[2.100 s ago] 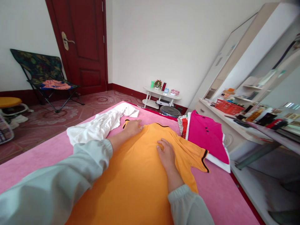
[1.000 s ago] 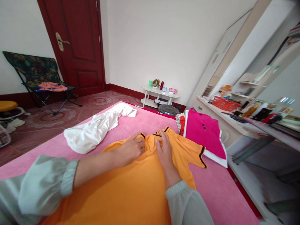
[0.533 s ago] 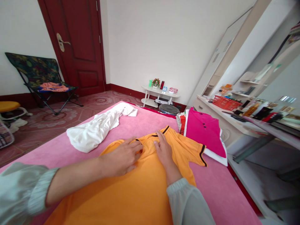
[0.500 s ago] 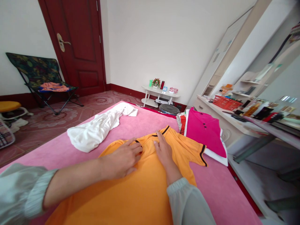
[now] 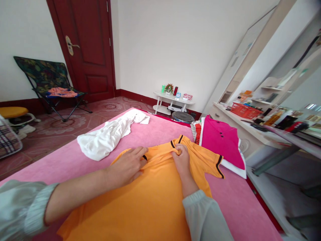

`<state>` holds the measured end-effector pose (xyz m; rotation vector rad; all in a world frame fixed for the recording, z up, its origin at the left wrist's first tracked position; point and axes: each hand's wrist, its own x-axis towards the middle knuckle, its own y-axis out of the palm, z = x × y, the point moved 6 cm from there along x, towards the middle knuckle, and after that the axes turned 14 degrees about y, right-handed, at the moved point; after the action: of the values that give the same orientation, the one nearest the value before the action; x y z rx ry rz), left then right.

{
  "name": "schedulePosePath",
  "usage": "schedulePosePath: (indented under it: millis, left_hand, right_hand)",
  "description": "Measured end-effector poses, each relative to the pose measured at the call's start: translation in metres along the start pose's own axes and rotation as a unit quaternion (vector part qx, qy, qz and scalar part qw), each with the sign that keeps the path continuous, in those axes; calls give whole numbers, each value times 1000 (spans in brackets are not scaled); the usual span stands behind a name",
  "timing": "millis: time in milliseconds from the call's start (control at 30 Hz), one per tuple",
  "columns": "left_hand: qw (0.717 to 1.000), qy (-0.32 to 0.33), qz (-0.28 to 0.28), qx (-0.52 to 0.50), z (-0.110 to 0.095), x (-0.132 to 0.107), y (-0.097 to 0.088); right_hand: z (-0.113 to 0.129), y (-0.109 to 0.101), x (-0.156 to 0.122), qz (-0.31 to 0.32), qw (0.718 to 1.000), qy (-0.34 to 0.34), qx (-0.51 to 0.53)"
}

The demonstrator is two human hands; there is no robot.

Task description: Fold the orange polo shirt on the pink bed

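An orange cloth shirt [image 5: 155, 197] with black trim lies on a pink fabric-covered bed [image 5: 238, 207]; the bare left hand [image 5: 125, 169] touches it, grip unclear, while the bare right hand's grip [image 5: 182, 160] is pinched on its cloth; beyond lies a crumpled white garment [image 5: 107, 138]

orange shirt [image 5: 150, 204]: btm cut off | L fingers [image 5: 139, 151]: grip unclear | dresser btls [image 5: 274, 117]: blurry

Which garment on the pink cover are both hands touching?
The black-trimmed orange short-sleeved shirt; the crumpled white garment and magenta-topped clothes stack lie untouched.
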<state>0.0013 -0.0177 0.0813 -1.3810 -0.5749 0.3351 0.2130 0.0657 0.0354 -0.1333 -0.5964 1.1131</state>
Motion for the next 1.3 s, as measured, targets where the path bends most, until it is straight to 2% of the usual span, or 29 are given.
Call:
schedulePosePath:
  millis: [100, 200, 267, 333, 433, 467, 533, 600, 633, 700, 767, 833, 933, 1000, 1100, 1200, 1233, 1300]
  left_hand:
    - [999, 33, -9, -36, -1, -2, -2]
    - [995, -24, 19, -99, 9, -5, 4]
    - [988, -72, 11, -135, 22, -8, 3]
    - [983, -102, -4, -154, 42, -11, -4]
    - [979, -164, -16, -117, 87, -13, -23]
    - [976, -199, -27, -80, 105, -15, -32]
    - [960, -273, -62, 18, 136, -17, -48]
    - [936, -323, -95, 105, 150, -18, -55]
    - [930, -327, -103, 130, 150, -16, -53]
    - [943, -291, -96, 132, 138, -4, -35]
    - [970, -221, -71, 79, 116, 12, -4]
    - [984, -169, -57, 11, 93, 26, 26]
    - [984, -158, -58, -50, 71, 37, 56]
    - [980, -176, -74, -50, 65, 39, 63]
    - [976, -189, -101, -31, 64, 38, 64]
    - [975, -192, -104, -34, 66, 37, 67]
    - [975, -192, -106, -36, 66, 37, 68]
    - [975, -186, -112, -38, 67, 38, 72]
  right_hand:
    - [-11, -5, 0, -15, 992, 65, 109]
    - [-21, -1, -5, 21, 979, 135, 153]
    - [-22, 0, -3, 42, 978, 145, 141]
    - [-15, 6, 9, 106, 977, 152, 103]
    - [10, 22, 40, 223, 961, 144, 75]
    - [22, 26, 53, 232, 960, 126, 93]
    - [40, 33, 75, 210, 965, 87, 134]
    - [43, 45, 81, 172, 975, 66, 123]
    - [39, 53, 78, 155, 982, 61, 92]
    - [26, 67, 60, 129, 990, 48, 8]
    - [13, 80, 35, 139, 986, 18, -86]
    - [6, 88, 15, 164, 973, -21, -162]
    - [5, 88, 8, 171, 965, -55, -191]
    - [5, 78, 21, 137, 977, -56, -157]
    - [-4, 50, 51, 36, 990, -45, -126]
    - [-24, 16, 86, -72, 977, 0, -201]
    - [-32, 7, 96, -89, 969, 26, -230]
    - [-50, -4, 116, -71, 953, 79, -283]
